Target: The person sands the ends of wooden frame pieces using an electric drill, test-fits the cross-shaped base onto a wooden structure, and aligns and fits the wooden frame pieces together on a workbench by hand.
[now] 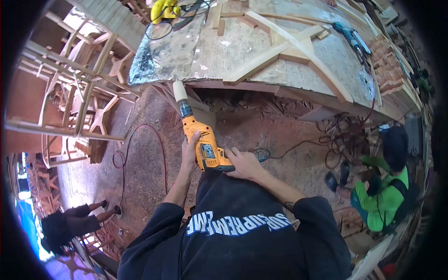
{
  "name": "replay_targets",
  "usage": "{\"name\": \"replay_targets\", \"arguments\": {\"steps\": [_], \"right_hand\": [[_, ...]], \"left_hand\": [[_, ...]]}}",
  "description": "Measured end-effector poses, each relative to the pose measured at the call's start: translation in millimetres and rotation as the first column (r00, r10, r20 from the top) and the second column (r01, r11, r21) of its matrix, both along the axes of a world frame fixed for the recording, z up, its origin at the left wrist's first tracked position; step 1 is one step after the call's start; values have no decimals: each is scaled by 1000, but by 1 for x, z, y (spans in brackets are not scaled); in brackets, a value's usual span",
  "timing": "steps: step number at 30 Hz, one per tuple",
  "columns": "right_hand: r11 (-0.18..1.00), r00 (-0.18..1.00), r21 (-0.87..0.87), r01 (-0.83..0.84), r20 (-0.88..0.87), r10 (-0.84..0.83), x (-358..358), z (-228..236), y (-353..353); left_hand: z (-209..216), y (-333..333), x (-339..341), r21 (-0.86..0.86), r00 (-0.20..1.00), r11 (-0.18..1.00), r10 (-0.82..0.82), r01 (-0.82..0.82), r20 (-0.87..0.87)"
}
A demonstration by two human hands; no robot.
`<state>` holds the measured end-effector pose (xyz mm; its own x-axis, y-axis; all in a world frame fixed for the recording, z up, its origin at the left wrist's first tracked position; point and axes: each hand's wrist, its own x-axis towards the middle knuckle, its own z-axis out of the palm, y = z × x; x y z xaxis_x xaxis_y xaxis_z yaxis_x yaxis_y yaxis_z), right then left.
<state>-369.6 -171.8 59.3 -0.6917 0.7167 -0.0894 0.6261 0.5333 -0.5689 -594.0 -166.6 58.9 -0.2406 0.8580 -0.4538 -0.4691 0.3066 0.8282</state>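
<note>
A yellow corded power drill (205,140) is held in front of my body, aimed away from me at the workbench edge. My left hand (190,148) grips its side with the thumb along the housing. My right hand (243,163) is wrapped round the rear handle. Past the dark chuck (185,109) extends a pale, rounded cylindrical piece (179,91) with a thin tip. That tip is close to the near left edge of the workbench (210,60); whether they touch I cannot tell. On the bench lies a crossed wooden frame (294,49).
A yellow power tool (163,10) and a teal power tool (350,37) rest on the bench. Wooden chair frames (84,88) stand at left. A red hose (163,154) curves across the floor. A person in green (382,196) sits at right; another (70,224) is lower left.
</note>
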Motion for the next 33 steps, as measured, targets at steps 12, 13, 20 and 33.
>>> {"name": "replay_targets", "arguments": {"steps": [12,13,20,33], "right_hand": [[853,860,-132,504,166,-483,-80,6,-94],[807,819,-164,567,220,-530,-88,9,-106],[690,690,-28,723,78,-720,-132,5,-138],[580,582,-90,810,-6,-813,-178,8,-108]], "left_hand": [[-16,25,-47,-2,768,777,-621,629,157],[-19,20,-49,-13,723,729,-676,684,141],[-24,19,-59,0,626,635,-762,773,169],[-15,59,-80,-1,623,629,-770,777,140]]}}
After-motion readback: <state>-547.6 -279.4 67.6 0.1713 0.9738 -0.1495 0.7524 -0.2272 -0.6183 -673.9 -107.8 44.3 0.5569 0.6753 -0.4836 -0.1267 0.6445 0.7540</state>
